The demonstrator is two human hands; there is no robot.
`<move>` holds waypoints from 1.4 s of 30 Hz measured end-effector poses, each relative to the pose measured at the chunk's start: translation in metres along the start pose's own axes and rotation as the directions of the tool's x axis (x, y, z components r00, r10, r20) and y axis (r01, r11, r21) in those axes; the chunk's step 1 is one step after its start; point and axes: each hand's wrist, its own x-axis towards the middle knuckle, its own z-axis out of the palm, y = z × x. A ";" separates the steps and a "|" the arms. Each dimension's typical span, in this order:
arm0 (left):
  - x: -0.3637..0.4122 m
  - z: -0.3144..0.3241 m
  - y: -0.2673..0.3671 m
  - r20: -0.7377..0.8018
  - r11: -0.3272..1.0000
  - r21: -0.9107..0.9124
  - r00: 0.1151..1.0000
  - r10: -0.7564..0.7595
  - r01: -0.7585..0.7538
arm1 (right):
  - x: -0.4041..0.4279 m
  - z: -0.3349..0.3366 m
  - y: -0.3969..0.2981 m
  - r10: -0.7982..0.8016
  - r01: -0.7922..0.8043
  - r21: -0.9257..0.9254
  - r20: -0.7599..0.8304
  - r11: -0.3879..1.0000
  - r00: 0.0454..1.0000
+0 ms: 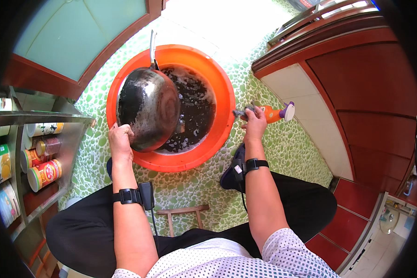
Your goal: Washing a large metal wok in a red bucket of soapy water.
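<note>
My left hand [121, 140] grips the near rim of a dark metal wok [149, 107]. Tilted on its side, the wok shows its scorched outer bottom towards the right, and its handle [153, 52] points away from me. It rests in a large orange plastic basin [226, 93]. Dark, sudsy water [196, 111] fills the bottom of the basin. Just outside the basin's right rim, my right hand [255, 127] pinches a grey scrubber [240, 113], probably steel wool. Behind that hand is an orange spray bottle [273, 114] with a purple and white trigger head, partly hidden by the fingers.
A metal rack [67, 149] with cans and jars [45, 175] stands at left, below a cabinet door [66, 34]. Red-brown cabinets [365, 76] line the right side. Between my legs is a wooden frame [183, 211] on the green pebble-patterned floor [184, 187].
</note>
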 end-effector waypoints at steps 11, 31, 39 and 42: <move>-0.010 0.013 0.019 -0.075 1.000 0.002 0.997 0.014 -0.014 | 0.029 -0.054 0.099 0.085 -0.062 -0.751 -0.007 0.657 0.996; -0.005 0.008 0.015 -0.077 0.999 -0.052 0.997 -0.005 0.001 | -0.109 0.146 0.048 0.357 0.430 -0.850 0.520 0.304 0.776; -0.005 0.002 0.020 -0.060 1.000 0.003 0.998 -0.029 0.029 | -0.107 0.144 0.063 0.335 0.345 -0.866 0.466 0.362 0.819; 0.003 0.000 0.009 -0.039 1.000 0.013 0.999 -0.007 0.008 | -0.077 0.125 0.065 0.501 0.016 -0.778 0.420 0.628 0.757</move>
